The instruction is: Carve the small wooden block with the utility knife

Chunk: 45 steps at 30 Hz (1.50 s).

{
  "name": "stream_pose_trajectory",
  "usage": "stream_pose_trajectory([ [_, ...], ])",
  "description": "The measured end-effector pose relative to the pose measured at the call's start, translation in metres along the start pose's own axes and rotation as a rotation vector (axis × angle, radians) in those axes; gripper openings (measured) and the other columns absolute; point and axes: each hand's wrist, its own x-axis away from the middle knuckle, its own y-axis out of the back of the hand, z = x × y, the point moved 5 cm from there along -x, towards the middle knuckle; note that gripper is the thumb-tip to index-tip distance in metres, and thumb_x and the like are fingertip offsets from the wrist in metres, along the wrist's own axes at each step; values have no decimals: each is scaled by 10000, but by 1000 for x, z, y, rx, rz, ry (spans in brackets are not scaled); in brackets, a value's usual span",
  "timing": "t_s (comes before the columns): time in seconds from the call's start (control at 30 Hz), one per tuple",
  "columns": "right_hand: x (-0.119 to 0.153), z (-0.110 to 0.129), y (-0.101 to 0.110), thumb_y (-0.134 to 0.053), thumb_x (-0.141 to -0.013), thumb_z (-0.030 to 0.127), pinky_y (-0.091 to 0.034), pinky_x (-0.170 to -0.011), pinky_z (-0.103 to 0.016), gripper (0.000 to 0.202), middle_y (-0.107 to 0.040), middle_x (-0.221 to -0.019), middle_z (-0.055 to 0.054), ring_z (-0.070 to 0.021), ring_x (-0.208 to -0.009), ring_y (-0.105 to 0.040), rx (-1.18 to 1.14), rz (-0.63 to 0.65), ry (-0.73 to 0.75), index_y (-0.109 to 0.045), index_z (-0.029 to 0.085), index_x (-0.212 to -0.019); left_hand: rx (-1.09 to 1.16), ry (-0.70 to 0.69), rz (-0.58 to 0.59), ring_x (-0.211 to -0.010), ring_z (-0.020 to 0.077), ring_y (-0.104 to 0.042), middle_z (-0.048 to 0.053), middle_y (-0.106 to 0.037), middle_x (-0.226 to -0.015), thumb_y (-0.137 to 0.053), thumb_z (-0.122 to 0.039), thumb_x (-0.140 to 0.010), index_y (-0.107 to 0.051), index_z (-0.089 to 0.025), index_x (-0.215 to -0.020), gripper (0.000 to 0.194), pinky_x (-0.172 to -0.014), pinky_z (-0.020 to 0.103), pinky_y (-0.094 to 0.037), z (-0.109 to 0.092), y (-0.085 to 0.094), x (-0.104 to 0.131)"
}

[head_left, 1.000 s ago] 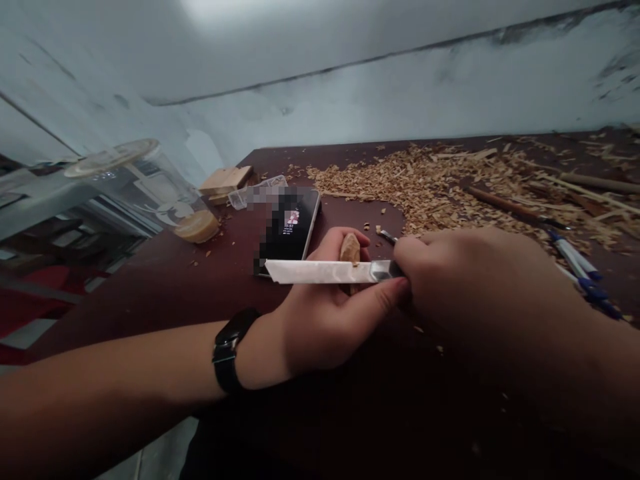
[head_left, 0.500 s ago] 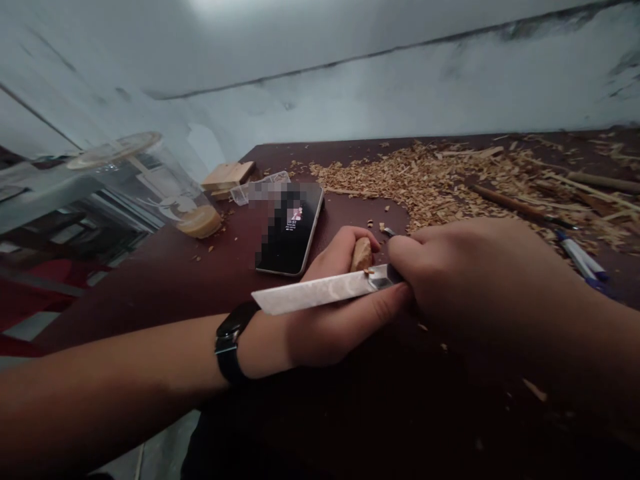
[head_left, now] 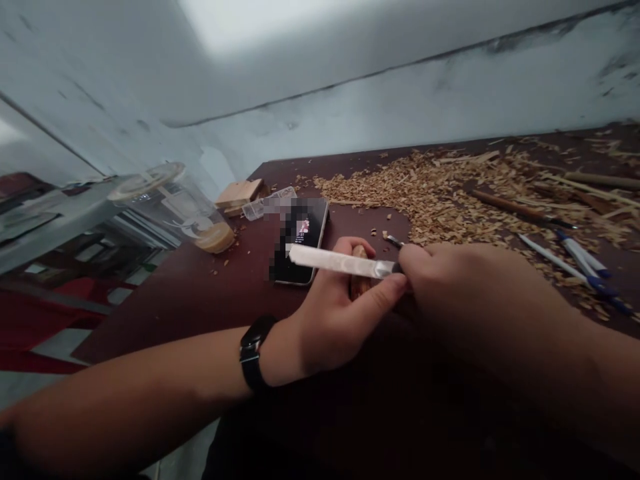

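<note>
Wrapped round a small piece of wood [head_left: 360,288] is my left hand [head_left: 335,320], with a black watch [head_left: 254,353] on its wrist. The wood shows only partly between thumb and fingers. My right hand [head_left: 465,293] is closed on the handle of a knife [head_left: 335,261], whose handle is mostly hidden in the fist. The pale blade points left and crosses in front of the wood. My left thumb touches the knife near the base of the blade. A phone [head_left: 300,257] lies on the table just beyond my left hand.
Wood shavings [head_left: 435,187] cover the back and right of the dark red table [head_left: 210,303]. A brown-handled tool [head_left: 515,207] and blue-and-white pens [head_left: 583,253] lie at right. At left are a plastic cup [head_left: 200,220], a wooden block [head_left: 240,193] and a clear box [head_left: 270,202].
The knife blade has swung upward and now lies higher across the wood, its tip over the phone. My left thumb has lifted slightly. The view has shifted a little.
</note>
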Motion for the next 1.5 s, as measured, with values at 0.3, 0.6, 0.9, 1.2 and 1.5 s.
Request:
stream_pose_trajectory([
  [0.3, -21, -6, 10, -677, -768, 249, -216, -498, -329, 139, -631, -621, -16, -193, -526, -507, -29, 375, 132, -597, 245, -655, -347, -72, 155, -763, 174, -560, 33, -611, -912, -695, -491, -927, -529, -193, -1120, 392, -645, 323, -442, -15, 9, -4],
  [0.6, -17, -6, 6, -623, -687, 92, -196, -500, -317, 168, -598, -588, 18, -156, -493, -403, -91, 390, 171, -566, 243, -642, -465, -119, 82, -767, 156, -545, 13, -605, -948, -745, -527, -874, -528, -195, -1094, 454, -656, 312, -459, -13, 8, -3],
  [0.9, -10, -8, 2, -577, -690, 66, -289, -520, -336, 187, -627, -637, -16, -230, -536, -584, -31, 364, -53, -572, 251, -713, -355, -35, -63, -685, 140, -485, -28, -530, -795, -795, -489, -847, -508, -191, -1060, 466, -601, 324, -407, -8, 10, -1],
  [1.2, 0, -5, 4, -548, -776, 32, -297, -540, -328, 202, -660, -660, -42, -217, -552, -609, -36, 363, -123, -602, 225, -752, -165, -59, -130, -617, 129, -472, -58, -508, -700, -807, -393, -880, -471, -234, -950, 378, -560, 298, -383, -1, 9, -4],
  [1.5, -17, -11, 10, -631, -747, 103, -217, -527, -333, 167, -630, -620, 1, -188, -521, -526, -42, 362, 205, -584, 248, -680, -421, -114, 2, -773, 164, -522, 19, -607, -938, -845, -411, -808, -573, -186, -1038, 421, -684, 326, -416, -14, 10, -5],
])
